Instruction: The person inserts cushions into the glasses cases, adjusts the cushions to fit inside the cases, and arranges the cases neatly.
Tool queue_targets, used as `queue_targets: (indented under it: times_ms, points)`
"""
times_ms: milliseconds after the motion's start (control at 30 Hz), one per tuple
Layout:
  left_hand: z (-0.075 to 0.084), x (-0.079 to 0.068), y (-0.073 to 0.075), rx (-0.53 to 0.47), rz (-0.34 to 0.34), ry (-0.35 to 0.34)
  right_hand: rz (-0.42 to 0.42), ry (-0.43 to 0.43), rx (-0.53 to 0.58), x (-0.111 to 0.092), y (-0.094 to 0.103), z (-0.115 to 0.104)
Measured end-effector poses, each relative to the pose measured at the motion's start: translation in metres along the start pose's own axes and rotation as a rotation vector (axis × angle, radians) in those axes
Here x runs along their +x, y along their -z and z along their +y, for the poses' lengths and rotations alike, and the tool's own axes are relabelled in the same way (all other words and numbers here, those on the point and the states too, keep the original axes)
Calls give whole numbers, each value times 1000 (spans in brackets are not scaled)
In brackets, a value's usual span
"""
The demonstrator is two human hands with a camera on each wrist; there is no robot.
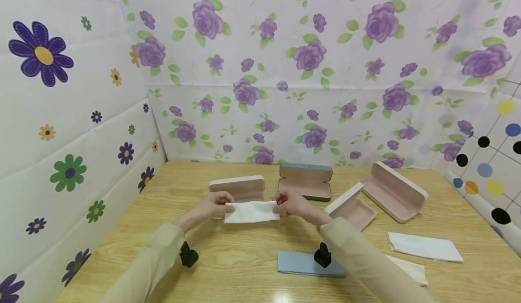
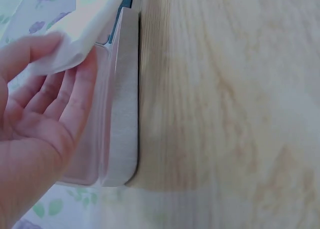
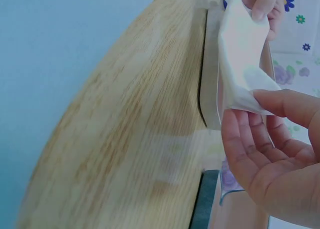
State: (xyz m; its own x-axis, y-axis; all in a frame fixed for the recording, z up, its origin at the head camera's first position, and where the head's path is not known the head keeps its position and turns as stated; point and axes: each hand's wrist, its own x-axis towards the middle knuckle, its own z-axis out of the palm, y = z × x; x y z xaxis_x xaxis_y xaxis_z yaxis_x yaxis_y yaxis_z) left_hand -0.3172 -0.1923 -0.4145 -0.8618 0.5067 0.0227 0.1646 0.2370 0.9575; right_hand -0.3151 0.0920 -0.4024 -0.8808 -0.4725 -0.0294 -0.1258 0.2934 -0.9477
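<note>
A folded white cloth is stretched between both hands above the table. My left hand pinches its left end between thumb and fingers; my right hand pinches the right end the same way. Right behind the cloth stands an open glasses case with a white outside and pink lining, its lower part partly hidden by cloth and hands. In the left wrist view the case's pale edge lies just beyond the fingers. The right wrist view has the cloth hanging over the case.
An open blue glasses case stands at the back middle. Two more open pink-lined cases, a smaller one and a larger one, stand to the right. A folded blue cloth, a white cloth and a cream cloth lie nearer the front.
</note>
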Motion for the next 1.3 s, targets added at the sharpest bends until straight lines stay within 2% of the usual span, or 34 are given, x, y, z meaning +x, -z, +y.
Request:
queue_targets:
  times_ms: [133,367,533,633,800,867,1033,1100,1300]
  points:
    - [-3,-3,-1,-70,96,26,66,-41,58,5,-3,1]
    - [-2,-5,-7,-29,223,-22,157,-89,251,15,-11,0]
    - [-1,-7,-9,-48,262,-53,178,-90,332,18,-15,0]
    - [-2,-7,-8,-94,243,-80,179,-79,357,19,-17,1]
    - [-3,-8,-4,-56,244,-80,184,-61,340,21,-19,1]
    - [0,-11,-4,0,275,-68,187,-57,312,20,-21,-2]
    - [-1,-14,-2,59,346,-24,228,-59,253,29,-28,0]
    - [-6,-13,0,63,359,-6,237,-58,242,35,-30,4]
    - [-8,-11,3,123,387,32,217,-46,189,40,-33,8]
